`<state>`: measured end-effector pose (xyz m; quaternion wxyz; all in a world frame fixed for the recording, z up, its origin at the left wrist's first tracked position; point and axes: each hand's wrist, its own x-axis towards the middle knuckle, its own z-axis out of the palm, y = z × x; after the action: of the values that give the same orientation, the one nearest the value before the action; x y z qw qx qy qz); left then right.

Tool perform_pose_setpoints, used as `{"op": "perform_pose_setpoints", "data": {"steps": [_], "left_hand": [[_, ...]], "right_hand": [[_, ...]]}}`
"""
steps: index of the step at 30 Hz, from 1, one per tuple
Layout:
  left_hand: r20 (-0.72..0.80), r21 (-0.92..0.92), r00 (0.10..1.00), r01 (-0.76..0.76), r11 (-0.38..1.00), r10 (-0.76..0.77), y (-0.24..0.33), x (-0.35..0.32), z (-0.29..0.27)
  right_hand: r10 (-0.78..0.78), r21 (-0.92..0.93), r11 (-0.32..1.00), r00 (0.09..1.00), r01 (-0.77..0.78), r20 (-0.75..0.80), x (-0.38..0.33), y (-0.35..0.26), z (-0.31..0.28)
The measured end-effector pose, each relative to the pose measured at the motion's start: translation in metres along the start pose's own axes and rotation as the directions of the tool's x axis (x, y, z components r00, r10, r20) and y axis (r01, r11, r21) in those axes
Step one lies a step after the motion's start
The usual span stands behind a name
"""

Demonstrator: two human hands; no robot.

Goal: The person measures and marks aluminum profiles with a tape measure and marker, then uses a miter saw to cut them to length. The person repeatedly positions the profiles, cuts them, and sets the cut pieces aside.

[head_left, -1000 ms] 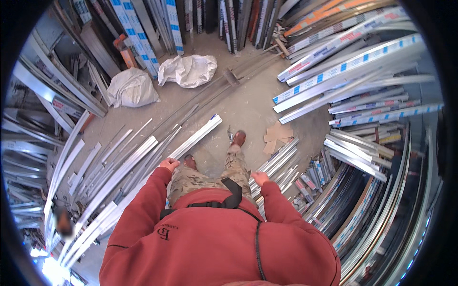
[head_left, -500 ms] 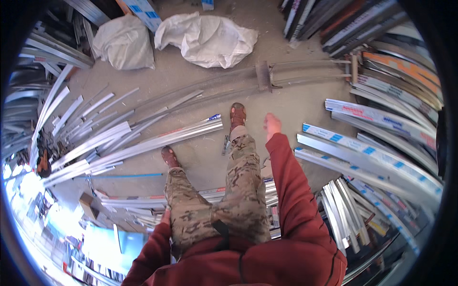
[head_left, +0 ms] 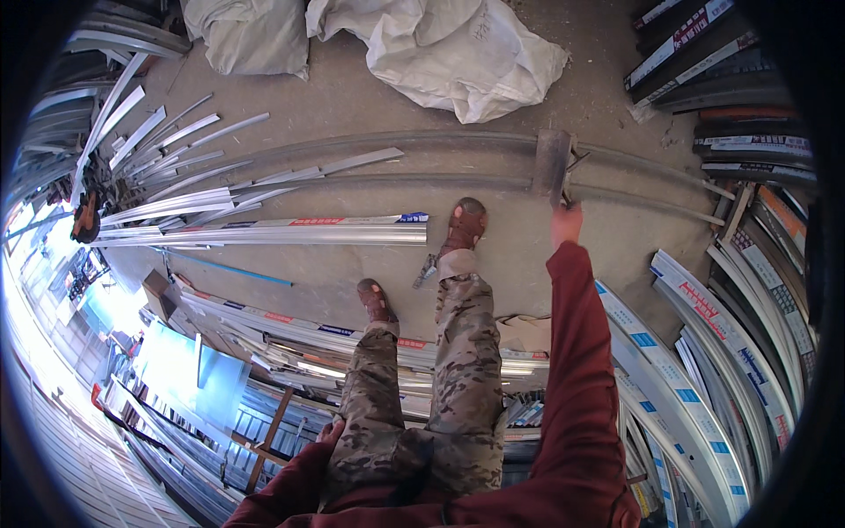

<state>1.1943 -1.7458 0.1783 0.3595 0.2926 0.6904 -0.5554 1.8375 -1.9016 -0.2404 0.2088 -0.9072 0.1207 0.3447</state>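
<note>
And there was our right hand, right at the rusty-brown metal crosspiece, grip unclear! Our left hand, spread unreadable, hung beside camouflage-patterned cloth trousers.

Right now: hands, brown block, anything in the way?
Left hand at left trouser leg. Right hand at near end of block, grip unclear. Block spans two rails; white sack beyond, apart.

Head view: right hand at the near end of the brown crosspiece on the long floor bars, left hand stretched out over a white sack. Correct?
Not quite: the left hand is down beside the left trouser leg, as the head view shows. The right hand is indeed at the near end of the brown crosspiece on the long floor bars.
</note>
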Motion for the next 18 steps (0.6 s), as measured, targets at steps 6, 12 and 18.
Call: {"op": "perform_pose_setpoints", "data": {"steps": [6,12,18], "left_hand": [[0.027,0.084,0.999,-0.049,0.995,0.047,0.000,0.000,0.006],[-0.053,0.103,0.997,-0.054,0.993,0.060,-0.008,-0.001,0.020],[-0.038,0.035,0.999,0.028,0.999,-0.026,0.014,-0.020,0.021]], "right_hand": [[-0.397,-0.526,0.792,0.916,0.310,-0.059,0.032,0.039,-0.058],[0.468,0.086,0.831,0.774,-0.550,0.426,-0.005,-0.028,-0.060],[-0.561,-0.469,0.741,0.827,0.482,-0.037,-0.010,-0.006,-0.026]]}}
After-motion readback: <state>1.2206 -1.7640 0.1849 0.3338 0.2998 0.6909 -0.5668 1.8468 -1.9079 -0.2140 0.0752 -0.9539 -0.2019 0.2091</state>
